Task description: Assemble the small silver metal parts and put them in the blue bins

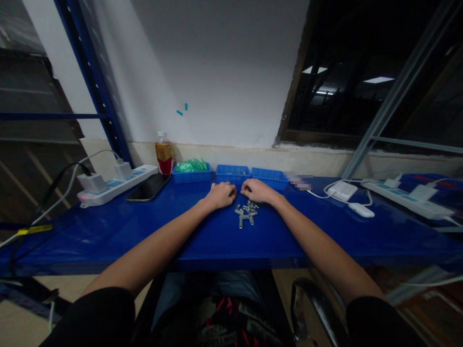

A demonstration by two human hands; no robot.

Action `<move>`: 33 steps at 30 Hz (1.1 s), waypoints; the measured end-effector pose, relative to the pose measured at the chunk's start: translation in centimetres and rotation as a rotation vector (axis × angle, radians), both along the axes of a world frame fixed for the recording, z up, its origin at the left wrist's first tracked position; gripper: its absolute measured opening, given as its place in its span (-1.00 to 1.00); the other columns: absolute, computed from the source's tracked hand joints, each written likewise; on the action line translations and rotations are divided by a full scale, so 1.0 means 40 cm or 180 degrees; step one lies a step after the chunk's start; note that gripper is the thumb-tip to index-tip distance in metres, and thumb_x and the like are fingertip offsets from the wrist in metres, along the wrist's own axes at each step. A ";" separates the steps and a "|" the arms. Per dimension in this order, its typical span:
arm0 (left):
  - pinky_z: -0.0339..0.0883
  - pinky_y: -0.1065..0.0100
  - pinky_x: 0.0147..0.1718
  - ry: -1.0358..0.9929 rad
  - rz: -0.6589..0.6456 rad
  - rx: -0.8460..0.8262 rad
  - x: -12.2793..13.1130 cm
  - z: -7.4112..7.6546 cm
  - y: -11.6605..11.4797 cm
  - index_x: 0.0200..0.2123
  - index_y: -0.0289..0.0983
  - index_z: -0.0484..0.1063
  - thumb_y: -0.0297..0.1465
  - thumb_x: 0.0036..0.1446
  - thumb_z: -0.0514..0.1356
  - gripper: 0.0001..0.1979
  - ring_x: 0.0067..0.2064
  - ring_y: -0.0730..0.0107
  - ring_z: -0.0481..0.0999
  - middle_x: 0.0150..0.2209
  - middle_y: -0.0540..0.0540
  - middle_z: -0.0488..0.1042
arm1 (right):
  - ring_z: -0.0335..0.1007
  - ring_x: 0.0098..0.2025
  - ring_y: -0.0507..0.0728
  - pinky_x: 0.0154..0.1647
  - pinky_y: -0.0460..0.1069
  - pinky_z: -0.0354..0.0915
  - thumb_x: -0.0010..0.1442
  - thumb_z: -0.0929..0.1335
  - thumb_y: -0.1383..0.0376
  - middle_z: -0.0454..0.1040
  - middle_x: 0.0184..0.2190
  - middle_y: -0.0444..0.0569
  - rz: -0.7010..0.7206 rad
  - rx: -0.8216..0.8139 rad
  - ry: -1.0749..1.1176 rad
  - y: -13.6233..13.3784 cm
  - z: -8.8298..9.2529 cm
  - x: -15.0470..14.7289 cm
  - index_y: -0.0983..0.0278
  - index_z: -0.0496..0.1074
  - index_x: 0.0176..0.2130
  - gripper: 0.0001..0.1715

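My left hand (222,194) rests on the blue table with its fingers curled in. Facing it across a small gap is my right hand (258,191), its fingers also bent and closed. Whether anything sits inside either hand is hidden. Just in front of my right hand lies a loose pile of small shiny metal pieces (241,222), several of them short cylinders. Behind the hands stand a blue bin (233,170) with a few small parts showing in it and another blue bin (269,175) to its right.
A blue bin (191,178) of green plastic packets (193,165) stands beside a drink bottle (165,154). At the left lie a phone (148,188) and a power strip (117,185). Chargers (342,190), cables and another power strip (407,198) occupy the right. A wall (224,72) rises behind.
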State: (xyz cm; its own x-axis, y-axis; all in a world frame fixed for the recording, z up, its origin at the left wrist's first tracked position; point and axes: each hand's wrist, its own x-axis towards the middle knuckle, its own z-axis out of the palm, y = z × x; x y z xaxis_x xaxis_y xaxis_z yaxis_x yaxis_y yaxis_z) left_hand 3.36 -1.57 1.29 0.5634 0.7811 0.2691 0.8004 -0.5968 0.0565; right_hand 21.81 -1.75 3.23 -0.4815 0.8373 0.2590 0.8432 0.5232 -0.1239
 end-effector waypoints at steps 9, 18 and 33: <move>0.26 0.04 -0.12 0.0070 -0.0023 -0.0095 0.001 -0.004 0.005 -0.16 -0.17 0.41 -0.28 0.16 0.01 -0.75 -0.02 0.09 0.38 -0.07 -0.15 0.41 | 0.24 0.02 0.31 -0.04 0.11 0.16 0.24 0.24 0.23 0.42 -0.08 0.21 -0.1975 0.1502 0.0412 0.006 0.040 0.113 0.37 0.39 -0.07 -0.66; 0.26 0.02 -0.11 0.0161 -0.0031 -0.0133 -0.002 -0.002 0.003 -0.11 -0.15 0.38 -0.26 0.18 -0.01 -0.72 0.01 0.06 0.35 -0.03 -0.16 0.38 | 0.41 -0.15 0.13 -0.20 -0.08 0.20 0.18 0.31 0.26 0.53 -0.21 0.03 -0.0751 -0.0100 -0.0017 0.018 -0.009 0.021 0.26 0.50 -0.19 -0.78; 0.24 0.18 -0.13 -0.0381 -0.0082 0.0307 0.015 -0.005 -0.013 -0.10 -0.21 0.33 -0.24 0.16 0.09 -0.73 -0.06 0.15 0.42 -0.15 -0.11 0.49 | 0.33 -0.48 -0.01 -0.44 -0.13 0.21 0.04 0.38 0.38 0.43 -0.52 -0.17 -0.0263 -0.0472 0.1861 0.038 -0.056 -0.025 0.32 0.38 -0.25 -0.81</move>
State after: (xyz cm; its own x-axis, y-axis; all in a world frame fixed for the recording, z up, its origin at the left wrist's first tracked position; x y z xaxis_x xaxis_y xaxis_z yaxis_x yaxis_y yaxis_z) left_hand 3.95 -2.08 1.07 0.5424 0.7340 0.4087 0.7757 -0.6244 0.0919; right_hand 20.79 -0.25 1.00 -0.2266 0.9132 0.3386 0.6504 0.4007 -0.6453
